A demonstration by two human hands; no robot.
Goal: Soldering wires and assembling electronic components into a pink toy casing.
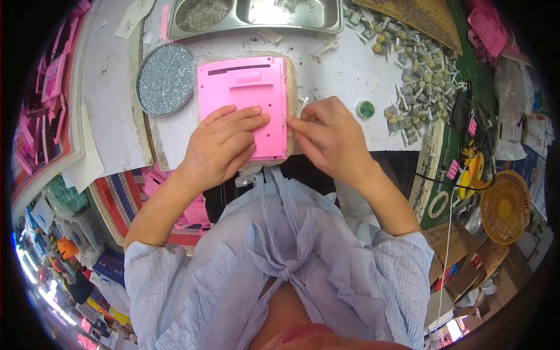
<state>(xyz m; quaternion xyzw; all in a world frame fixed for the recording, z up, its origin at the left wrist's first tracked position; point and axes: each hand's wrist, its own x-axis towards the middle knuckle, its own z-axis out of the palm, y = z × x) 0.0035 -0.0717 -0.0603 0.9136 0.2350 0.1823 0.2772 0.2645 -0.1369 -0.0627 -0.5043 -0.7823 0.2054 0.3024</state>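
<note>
A pink plastic panel [233, 100] lies on a pad in front of me, with a dark slot and a raised bar near its far end. Across its near left part my left hand [217, 143] rests flat, fingers stretched over the surface. At the panel's right edge my right hand [337, 139] is closed, thumb and forefinger pinched together. What sits between those fingertips is hidden or too small to name. Just beyond the right fingers lies a small white plastic piece [302, 106].
A round dish [137, 87] of small metal screws stands left of the panel. Behind is a divided metal tray [256, 30] with small parts. Many grey cylindrical parts [417, 87] are heaped at the right, near a small green round item [365, 109]. A yellow fan-like basket [505, 207] is farther right.
</note>
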